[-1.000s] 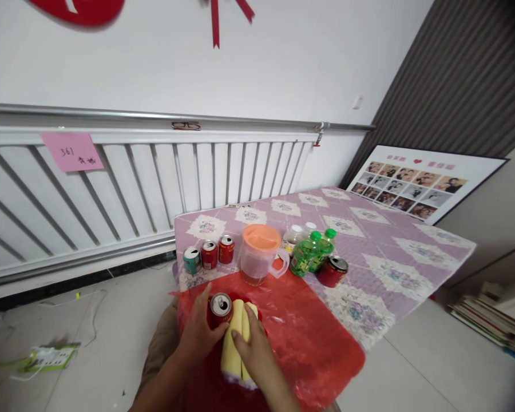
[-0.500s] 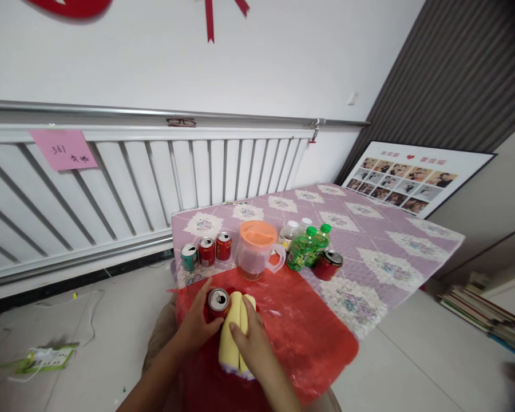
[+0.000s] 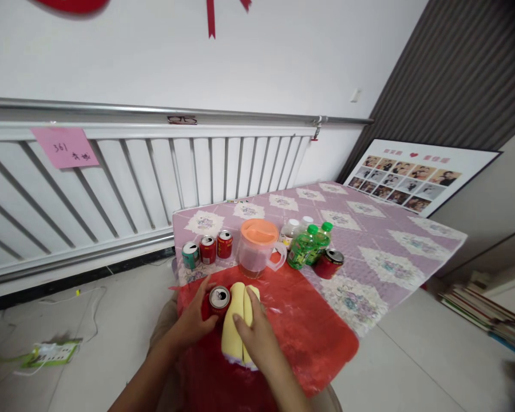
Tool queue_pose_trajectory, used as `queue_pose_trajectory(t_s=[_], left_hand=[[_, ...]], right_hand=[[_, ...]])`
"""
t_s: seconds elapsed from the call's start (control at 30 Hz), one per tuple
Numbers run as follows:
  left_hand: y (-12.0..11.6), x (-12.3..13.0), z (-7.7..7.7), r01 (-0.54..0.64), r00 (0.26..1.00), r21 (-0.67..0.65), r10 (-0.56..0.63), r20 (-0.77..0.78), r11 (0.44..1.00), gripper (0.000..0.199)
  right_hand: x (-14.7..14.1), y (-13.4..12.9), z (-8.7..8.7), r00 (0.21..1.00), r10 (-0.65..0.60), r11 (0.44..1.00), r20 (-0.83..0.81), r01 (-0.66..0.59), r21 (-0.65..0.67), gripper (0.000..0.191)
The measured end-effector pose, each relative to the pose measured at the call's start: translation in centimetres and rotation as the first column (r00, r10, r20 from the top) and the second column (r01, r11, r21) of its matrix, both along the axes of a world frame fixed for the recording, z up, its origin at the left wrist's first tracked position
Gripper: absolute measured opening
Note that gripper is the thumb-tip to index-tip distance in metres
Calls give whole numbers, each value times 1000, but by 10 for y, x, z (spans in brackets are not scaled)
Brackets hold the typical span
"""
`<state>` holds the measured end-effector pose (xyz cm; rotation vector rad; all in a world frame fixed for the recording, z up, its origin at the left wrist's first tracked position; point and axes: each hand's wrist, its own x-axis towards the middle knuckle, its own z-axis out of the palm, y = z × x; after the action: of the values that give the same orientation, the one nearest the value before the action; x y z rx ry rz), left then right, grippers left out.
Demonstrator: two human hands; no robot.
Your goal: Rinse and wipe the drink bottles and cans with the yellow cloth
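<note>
In the head view my left hand (image 3: 196,320) is curled round the side of a red drink can (image 3: 219,303) with an opened silver top. The can is upright over the red plastic sheet (image 3: 300,332). Directly to its right, a yellow folded cloth (image 3: 232,337) with a pale purple edge lies in two thick rolls side by side. My right hand (image 3: 257,332) grips the cloth from above and from the right, thumb along its middle. Its far fingers are partly hidden behind the cloth.
Beyond the sheet stand a clear jug (image 3: 252,260) with an orange lid, a teal can (image 3: 191,257), two red cans (image 3: 208,250) and several bottles (image 3: 301,250). Another red can (image 3: 328,264) is at the right. A patterned cloth covers the table (image 3: 377,229); a radiator (image 3: 137,177) runs behind.
The yellow cloth has shifted slightly away from me with my right hand on it. My left hand remains at the can. The whole view has moved a little.
</note>
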<state>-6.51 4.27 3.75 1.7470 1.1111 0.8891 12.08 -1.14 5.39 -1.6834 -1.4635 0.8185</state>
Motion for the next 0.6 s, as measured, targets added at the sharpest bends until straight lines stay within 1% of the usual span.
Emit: queue_pose_trajectory(t_s=[0.1,0.2,0.27,0.37,0.4,0.47,0.6], left_hand=[[-1,3,-1,-37,999,8,36,13,999,89],[-5,10,-12,-143,990,56,142,9,988,88],[-8,15,-20,-225,974,93,226,1,970,88],[-10,19,-26,-306,950,135,312,-20,942,90],[-10,19,-26,-307,949,143,314,-27,941,91],[-9,16,-23,-271,960,148,278,-29,951,94],[-3,5,-11,-92,996,98,93,-12,991,97]], right_hand=[[-6,1,-4,1000,5,1000,7,-5,-30,69],[-9,2,-16,1000,5,997,26,-3,-83,68],[-10,2,-22,999,2,994,35,2,-105,68],[-7,4,-26,999,6,995,37,-2,-105,68],[-6,4,-25,999,7,995,37,-4,-101,67],[-2,3,-21,1000,4,997,30,-1,-83,68],[0,0,-9,1000,-13,1000,1,13,-15,69]])
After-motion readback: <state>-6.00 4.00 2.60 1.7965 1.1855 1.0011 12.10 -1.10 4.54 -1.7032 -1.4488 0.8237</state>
